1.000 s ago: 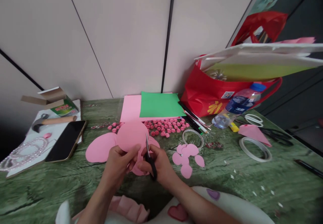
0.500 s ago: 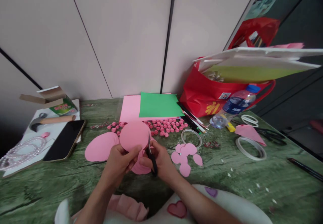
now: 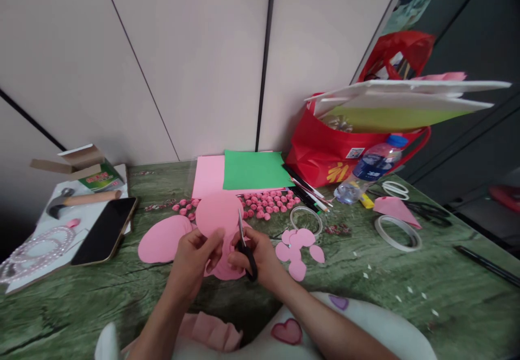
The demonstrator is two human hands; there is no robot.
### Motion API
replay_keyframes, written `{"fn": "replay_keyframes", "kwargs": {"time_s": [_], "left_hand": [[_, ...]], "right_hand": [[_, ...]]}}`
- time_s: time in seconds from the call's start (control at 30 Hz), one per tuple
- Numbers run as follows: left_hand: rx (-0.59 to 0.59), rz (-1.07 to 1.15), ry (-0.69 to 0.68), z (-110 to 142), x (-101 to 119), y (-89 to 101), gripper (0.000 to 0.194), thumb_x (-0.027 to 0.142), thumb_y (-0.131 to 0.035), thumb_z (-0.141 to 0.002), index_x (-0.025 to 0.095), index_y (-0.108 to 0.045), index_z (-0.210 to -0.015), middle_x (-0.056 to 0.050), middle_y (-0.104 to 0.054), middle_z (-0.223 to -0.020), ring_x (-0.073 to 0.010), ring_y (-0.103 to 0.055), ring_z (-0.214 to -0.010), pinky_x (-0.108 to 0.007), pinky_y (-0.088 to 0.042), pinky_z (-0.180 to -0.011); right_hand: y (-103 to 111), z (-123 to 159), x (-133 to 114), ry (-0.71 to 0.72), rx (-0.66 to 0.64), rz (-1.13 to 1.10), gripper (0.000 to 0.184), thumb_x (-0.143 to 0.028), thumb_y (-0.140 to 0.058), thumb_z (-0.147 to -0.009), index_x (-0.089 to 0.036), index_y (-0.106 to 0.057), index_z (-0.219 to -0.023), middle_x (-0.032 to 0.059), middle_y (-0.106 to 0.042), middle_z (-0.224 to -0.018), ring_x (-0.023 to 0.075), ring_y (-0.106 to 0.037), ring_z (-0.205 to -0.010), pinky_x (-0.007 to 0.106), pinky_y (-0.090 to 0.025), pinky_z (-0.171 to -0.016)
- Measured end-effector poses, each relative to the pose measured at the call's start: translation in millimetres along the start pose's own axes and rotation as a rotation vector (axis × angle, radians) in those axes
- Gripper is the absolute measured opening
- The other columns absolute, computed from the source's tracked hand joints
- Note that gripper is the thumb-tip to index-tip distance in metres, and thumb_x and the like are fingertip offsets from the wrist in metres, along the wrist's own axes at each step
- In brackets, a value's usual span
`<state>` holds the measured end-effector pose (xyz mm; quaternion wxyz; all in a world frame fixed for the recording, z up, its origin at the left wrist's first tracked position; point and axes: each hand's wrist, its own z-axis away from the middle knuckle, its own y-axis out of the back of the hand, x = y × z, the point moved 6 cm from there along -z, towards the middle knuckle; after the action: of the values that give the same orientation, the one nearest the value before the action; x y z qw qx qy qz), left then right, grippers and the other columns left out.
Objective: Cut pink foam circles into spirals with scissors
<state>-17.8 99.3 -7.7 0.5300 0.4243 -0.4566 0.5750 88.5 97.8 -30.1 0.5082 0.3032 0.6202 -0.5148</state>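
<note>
My left hand (image 3: 200, 254) pinches the lower edge of a pink paper circle (image 3: 217, 215), held up over the table. In my right hand (image 3: 254, 254) is a pair of scissors (image 3: 246, 249) with black handles, fingers wrapped round them. The blades point upward along the circle's right edge; whether they touch the paper I cannot tell. Below my hands lie more pink paper pieces (image 3: 227, 269), partly hidden. To the left rests a stack of pink paper ovals (image 3: 162, 239). Small pink petal-shaped cutouts (image 3: 298, 261) lie to the right of my right hand.
Behind the circle are several small pink rolled balls (image 3: 268, 202) and green paper (image 3: 258, 169). Tape rolls (image 3: 398, 234), a water bottle (image 3: 369, 170) and a red bag (image 3: 312, 149) stand right. A phone (image 3: 105, 231), hammer (image 3: 87, 198) and beads (image 3: 38, 252) lie left.
The scissors have shifted slightly right and their blades have come away a little from the circle's edge. My left hand keeps its pinch on the circle. The camera view has turned slightly.
</note>
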Motion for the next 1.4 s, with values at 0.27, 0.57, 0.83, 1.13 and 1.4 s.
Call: {"fn": "replay_keyframes", "kwargs": {"time_s": [0.27,0.57,0.83,1.13,1.4], "left_hand": [[0.054,-0.128,0.005,3.1,-1.7,0.3,0.036,0.036,-0.06,-0.062,0.013,-0.045,-0.039,0.005,-0.038,-0.03,-0.0037,-0.029,-0.028,-0.018,-0.018,-0.03],[0.023,-0.183,0.03,4.0,2.1,-1.9,0.036,0.038,-0.061,-0.058,0.013,-0.044,-0.038,0.005,-0.036,-0.028,-0.0039,-0.027,-0.027,-0.019,-0.016,-0.031],[0.015,-0.146,0.021,4.0,1.7,-2.2,0.034,0.036,-0.062,-0.058,0.013,-0.044,-0.039,0.006,-0.036,-0.03,-0.0035,-0.026,-0.029,-0.018,-0.016,-0.031],[0.03,-0.088,0.016,4.0,1.7,0.2,0.033,0.033,-0.062,-0.06,0.013,-0.043,-0.041,0.007,-0.035,-0.031,-0.0025,-0.025,-0.029,-0.018,-0.015,-0.031],[0.021,-0.067,-0.02,2.5,1.0,2.5,0.031,0.031,-0.061,-0.063,0.013,-0.044,-0.044,0.007,-0.038,-0.032,-0.0024,-0.028,-0.029,-0.016,-0.017,-0.03]], "right_hand": [[-2.2,-1.4,4.3,0.037,-0.065,0.038,0.042,-0.035,-0.073,-0.048,-0.018,-0.044,-0.073,-0.0069,-0.048,-0.048,0.0064,-0.041,-0.041,0.018,-0.033,-0.038],[2.2,-3.1,-0.3,0.107,-0.038,0.052,0.041,-0.033,-0.072,-0.051,-0.017,-0.044,-0.076,-0.0053,-0.045,-0.057,0.0064,-0.038,-0.049,0.017,-0.031,-0.044],[1.4,-3.9,3.1,0.081,-0.051,0.024,0.041,-0.034,-0.071,-0.051,-0.018,-0.043,-0.075,-0.0076,-0.041,-0.052,0.0051,-0.033,-0.044,0.017,-0.026,-0.041],[2.1,-2.5,2.6,0.065,-0.037,0.011,0.039,-0.033,-0.072,-0.051,-0.016,-0.046,-0.075,-0.0066,-0.046,-0.051,0.0052,-0.039,-0.042,0.017,-0.03,-0.041],[4.0,-2.6,8.0,0.045,-0.017,0.037,0.032,-0.035,-0.067,-0.057,-0.016,-0.046,-0.072,-0.0065,-0.05,-0.048,0.0058,-0.045,-0.038,0.018,-0.037,-0.039]]}}
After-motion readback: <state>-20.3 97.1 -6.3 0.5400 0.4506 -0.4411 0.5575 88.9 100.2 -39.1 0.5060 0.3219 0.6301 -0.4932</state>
